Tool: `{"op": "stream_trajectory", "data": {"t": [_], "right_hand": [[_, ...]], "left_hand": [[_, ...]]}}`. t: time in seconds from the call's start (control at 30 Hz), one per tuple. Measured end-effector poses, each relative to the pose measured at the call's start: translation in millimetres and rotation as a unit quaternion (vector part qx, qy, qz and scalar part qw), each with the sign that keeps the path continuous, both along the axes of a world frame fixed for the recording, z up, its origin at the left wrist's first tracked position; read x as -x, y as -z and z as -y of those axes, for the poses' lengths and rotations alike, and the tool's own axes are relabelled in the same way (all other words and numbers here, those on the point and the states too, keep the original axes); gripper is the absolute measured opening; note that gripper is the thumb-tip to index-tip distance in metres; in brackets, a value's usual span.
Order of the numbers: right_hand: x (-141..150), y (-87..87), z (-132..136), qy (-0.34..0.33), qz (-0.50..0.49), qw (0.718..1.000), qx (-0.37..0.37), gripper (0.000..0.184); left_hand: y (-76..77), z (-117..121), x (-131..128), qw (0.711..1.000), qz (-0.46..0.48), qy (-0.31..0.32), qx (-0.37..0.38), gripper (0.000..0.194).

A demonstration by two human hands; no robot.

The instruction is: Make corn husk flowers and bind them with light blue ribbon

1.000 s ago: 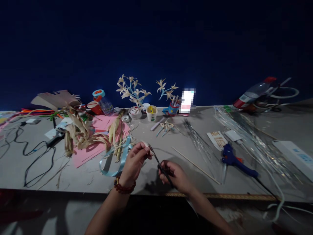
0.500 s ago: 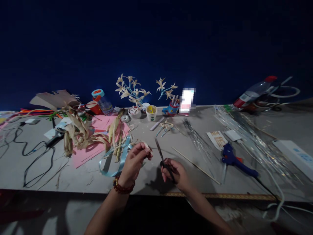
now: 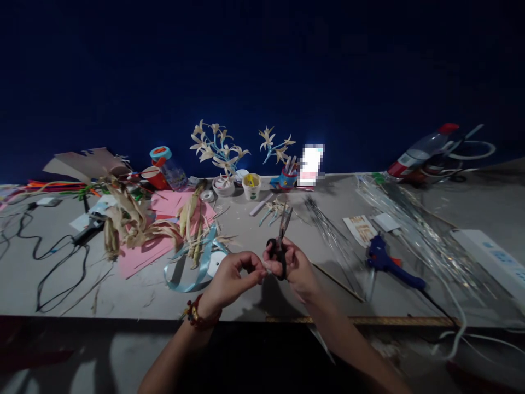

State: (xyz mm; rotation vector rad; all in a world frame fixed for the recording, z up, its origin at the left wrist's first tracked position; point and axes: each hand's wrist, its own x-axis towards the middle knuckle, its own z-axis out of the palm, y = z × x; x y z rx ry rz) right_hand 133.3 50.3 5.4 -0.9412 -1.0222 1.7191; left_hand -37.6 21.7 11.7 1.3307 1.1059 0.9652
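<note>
My right hand (image 3: 301, 271) grips black-handled scissors (image 3: 281, 246), blades pointing up and slightly parted. Beside it, my left hand (image 3: 240, 276) is closed in a pinch, its fingertips meeting those of the right hand; whatever lies between them is too small to make out. A loop of light blue ribbon (image 3: 174, 282) and a white spool (image 3: 216, 264) lie just left of my left hand. Beyond the scissors is a small bunch of pale husk flowers (image 3: 275, 209) with blue stems. A thin stick (image 3: 338, 282) lies right of my right hand.
Dried corn husks (image 3: 135, 224) lie on pink paper (image 3: 141, 260) at left, near black cables (image 3: 39, 273). At right are a blue glue gun (image 3: 389, 265), wires (image 3: 330, 224) and a power strip (image 3: 492, 254). Husk-flower branches (image 3: 221, 145) stand at the back.
Both hands have come together. The scissors have turned more upright and moved away from me. The pale strip that showed in my left fingers is no longer visible there; a pale sliver shows below the table edge.
</note>
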Motion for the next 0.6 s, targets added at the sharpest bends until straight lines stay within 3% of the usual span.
{"op": "stream_trajectory", "data": {"t": [0.2,0.4,0.6], "right_hand": [[6,3.1,-1,0.036,-0.081,0.993,0.076,0.032],[11,6.6,-1,0.061,-0.137,0.981,0.12,0.029],[15,7.2,2,0.068,-0.141,0.981,0.111,0.028]], "left_hand": [[7.6,2,-1,0.992,0.11,0.001,0.068,0.025],[17.5,8,-8,0.99,0.125,-0.056,0.036,0.02],[20.9,10,-12,0.99,0.119,-0.08,0.002,0.017]]}}
